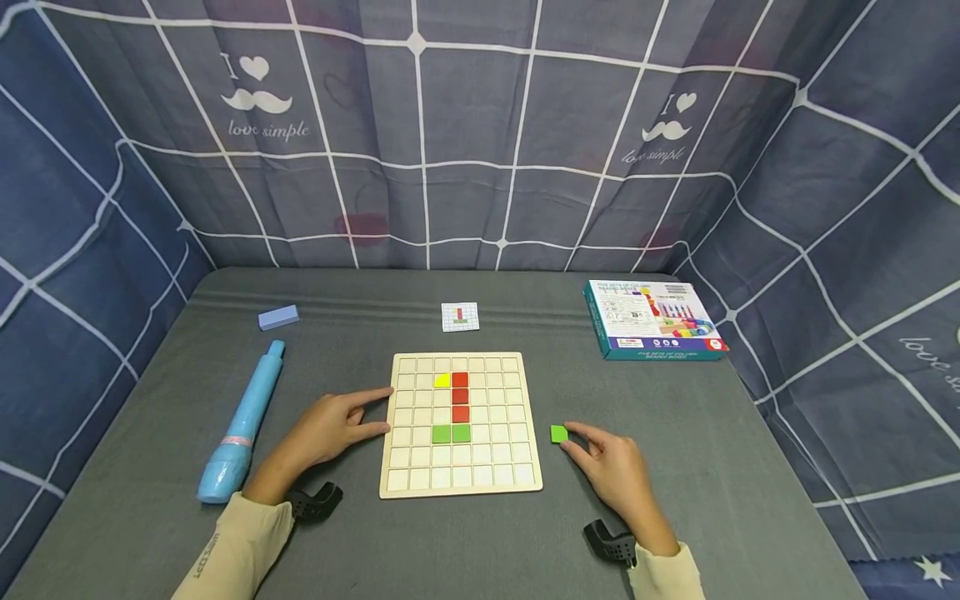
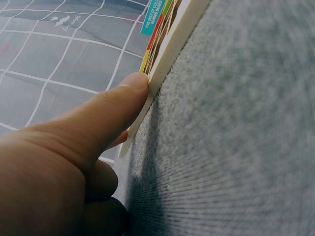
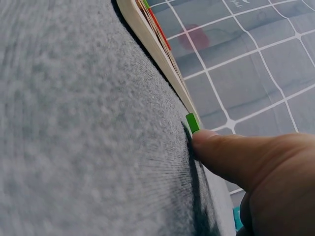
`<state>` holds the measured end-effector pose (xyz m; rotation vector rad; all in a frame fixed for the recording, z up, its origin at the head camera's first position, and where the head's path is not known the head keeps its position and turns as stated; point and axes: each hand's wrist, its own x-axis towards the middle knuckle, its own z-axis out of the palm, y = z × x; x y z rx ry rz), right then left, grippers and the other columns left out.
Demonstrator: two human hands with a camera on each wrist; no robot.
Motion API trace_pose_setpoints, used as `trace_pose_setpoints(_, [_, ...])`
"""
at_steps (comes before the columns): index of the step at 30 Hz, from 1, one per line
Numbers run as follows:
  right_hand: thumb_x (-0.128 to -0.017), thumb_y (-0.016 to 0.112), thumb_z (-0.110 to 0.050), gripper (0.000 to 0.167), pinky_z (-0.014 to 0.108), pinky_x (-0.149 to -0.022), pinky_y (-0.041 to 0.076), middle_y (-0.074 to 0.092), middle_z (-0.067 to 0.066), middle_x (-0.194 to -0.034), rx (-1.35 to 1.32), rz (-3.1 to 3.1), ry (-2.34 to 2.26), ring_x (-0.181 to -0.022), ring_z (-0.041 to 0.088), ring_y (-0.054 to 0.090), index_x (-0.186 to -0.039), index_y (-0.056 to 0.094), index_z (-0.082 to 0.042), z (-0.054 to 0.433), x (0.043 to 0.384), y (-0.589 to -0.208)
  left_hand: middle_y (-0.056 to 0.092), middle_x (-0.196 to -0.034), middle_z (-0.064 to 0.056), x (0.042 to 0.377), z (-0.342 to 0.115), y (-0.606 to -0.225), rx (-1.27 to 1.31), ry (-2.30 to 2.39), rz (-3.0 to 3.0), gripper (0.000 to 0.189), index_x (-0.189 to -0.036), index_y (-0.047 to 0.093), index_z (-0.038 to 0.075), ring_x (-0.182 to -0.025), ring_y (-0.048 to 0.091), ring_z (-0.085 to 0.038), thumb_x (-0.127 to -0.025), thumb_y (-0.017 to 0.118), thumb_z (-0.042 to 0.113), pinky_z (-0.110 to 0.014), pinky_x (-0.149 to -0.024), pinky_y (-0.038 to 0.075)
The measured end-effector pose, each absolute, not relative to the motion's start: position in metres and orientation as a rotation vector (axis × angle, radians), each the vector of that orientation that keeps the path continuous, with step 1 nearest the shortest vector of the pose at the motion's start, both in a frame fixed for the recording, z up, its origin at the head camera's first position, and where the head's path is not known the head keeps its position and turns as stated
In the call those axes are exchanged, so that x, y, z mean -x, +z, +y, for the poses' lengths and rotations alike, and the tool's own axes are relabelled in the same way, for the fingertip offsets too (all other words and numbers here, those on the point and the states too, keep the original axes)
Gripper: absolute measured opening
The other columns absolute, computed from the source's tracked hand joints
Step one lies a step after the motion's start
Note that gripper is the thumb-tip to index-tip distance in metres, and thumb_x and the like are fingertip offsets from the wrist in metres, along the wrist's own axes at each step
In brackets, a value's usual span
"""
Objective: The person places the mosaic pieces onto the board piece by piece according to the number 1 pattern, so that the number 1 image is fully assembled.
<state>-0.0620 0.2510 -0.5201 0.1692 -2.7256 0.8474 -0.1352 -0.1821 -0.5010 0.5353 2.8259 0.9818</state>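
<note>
A pale wooden grid board [image 1: 498, 455] lies on the grey table. Three red tiles [image 1: 460, 396] form a column on it, with a yellow tile [image 1: 442, 381] left of the top one. Two green tiles [image 1: 452, 433] sit side by side below. My left hand [image 1: 330, 427] touches the board's left edge with straight index finger and thumb; its other fingers are curled under. To the right of the board, my right hand [image 1: 615, 467] pinches a loose green tile [image 1: 558, 433] between thumb and index finger. In the right wrist view this green tile [image 3: 192, 122] sticks out past the thumb tip.
Behind the board lies a small pattern card [image 1: 460, 317]. A teal-and-white box [image 1: 656, 321] is at the back right. On the left are a light blue bottle-shaped object [image 1: 243, 429] and a small blue block [image 1: 278, 317]. Dark checked curtains [image 1: 465, 125] enclose the table.
</note>
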Motion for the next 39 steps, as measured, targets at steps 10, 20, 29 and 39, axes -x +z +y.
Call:
trace_pose_setpoints(10, [-0.085, 0.086, -0.023, 0.027, 0.020, -0.045, 0.020, 0.029, -0.019, -0.059, -0.247, -2.649, 0.965, -0.051, -0.005, 0.019, -0.111, 0.080, -0.018, 0.238, 0.061, -0.522, 0.035, -0.058, 0.014, 0.135, -0.183, -0.501, -0.552, 0.985, 2.840, 0.057, -0.139, 0.066, 0.017, -0.050, 0.026, -0.002, -0.088, 0.082, 0.035, -0.023, -0.047, 0.024])
trace_pose_setpoints(20, [-0.085, 0.086, -0.025, 0.028, 0.020, -0.045, 0.019, 0.029, -0.020, -0.055, -0.281, -2.674, 1.004, -0.048, -0.006, 0.020, -0.112, 0.080, -0.019, 0.229, 0.064, -0.519, 0.035, -0.058, 0.014, 0.135, -0.183, -0.501, -0.538, 0.980, 2.831, 0.057, -0.140, 0.065, 0.018, -0.050, 0.027, -0.003, -0.088, 0.082, 0.036, -0.023, -0.047, 0.025])
trace_pose_setpoints(29, [-0.088, 0.083, -0.031, 0.028, 0.020, -0.045, 0.020, 0.028, -0.021, -0.055, -0.403, -2.691, 1.099, -0.048, -0.006, 0.019, -0.114, 0.080, -0.021, 0.212, 0.068, -0.516, 0.035, -0.058, 0.014, 0.135, -0.183, -0.499, -0.545, 0.980, 2.826, 0.057, -0.141, 0.065, 0.018, -0.050, 0.028, -0.003, -0.089, 0.081, 0.036, -0.023, -0.047, 0.025])
trace_pose_setpoints(39, [-0.087, 0.084, -0.028, 0.026, 0.018, -0.046, 0.021, 0.029, -0.022, -0.055, -0.497, -2.689, 1.128, -0.048, -0.007, 0.021, -0.111, 0.080, -0.018, 0.196, 0.075, -0.511, 0.036, -0.058, 0.013, 0.135, -0.182, -0.498, -0.547, 0.972, 2.818, 0.058, -0.141, 0.065, 0.018, -0.050, 0.028, -0.003, -0.089, 0.081, 0.037, -0.023, -0.048, 0.025])
